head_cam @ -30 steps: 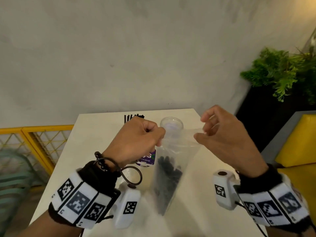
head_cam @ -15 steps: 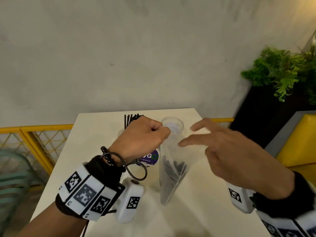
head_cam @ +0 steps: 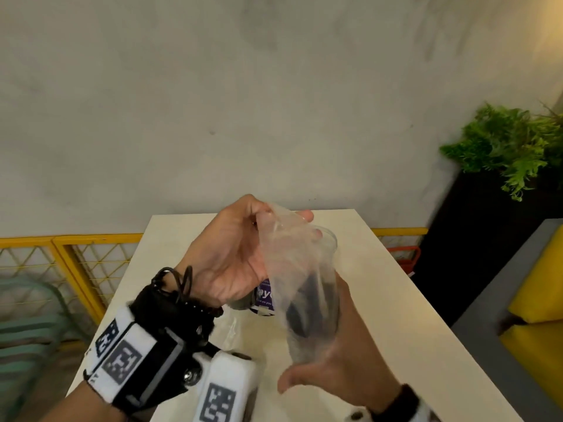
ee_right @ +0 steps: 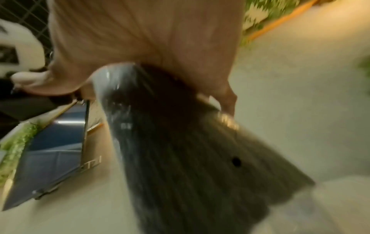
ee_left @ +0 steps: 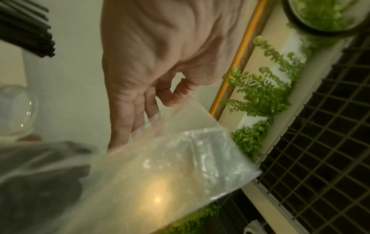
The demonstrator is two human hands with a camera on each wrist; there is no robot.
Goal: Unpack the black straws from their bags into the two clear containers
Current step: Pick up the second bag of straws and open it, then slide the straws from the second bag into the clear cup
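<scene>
A clear plastic bag [head_cam: 300,269] with black straws [head_cam: 313,306] in its lower half is held above the white table [head_cam: 396,300]. My left hand [head_cam: 274,220] pinches the bag's open top, palm turned toward me. My right hand [head_cam: 335,354] grips the bag's lower part from below, round the straws. The right wrist view shows that grip on the straw bundle [ee_right: 180,142], blurred. An empty clear cup [head_cam: 330,239] stands just behind the bag. A second cup with a purple label [head_cam: 264,296] is mostly hidden behind my left hand. The left wrist view shows black straws [ee_left: 26,28] standing in that cup.
A flat clear bag [head_cam: 234,330] lies on the table under my left wrist. A yellow railing [head_cam: 76,248] runs along the left and far side. A black planter with a fern [head_cam: 502,153] and a yellow seat [head_cam: 542,284] stand to the right.
My right hand let go of the bag's top and dropped to grip its lower part round the straws. My left hand turned palm up and raised the bag's mouth.
</scene>
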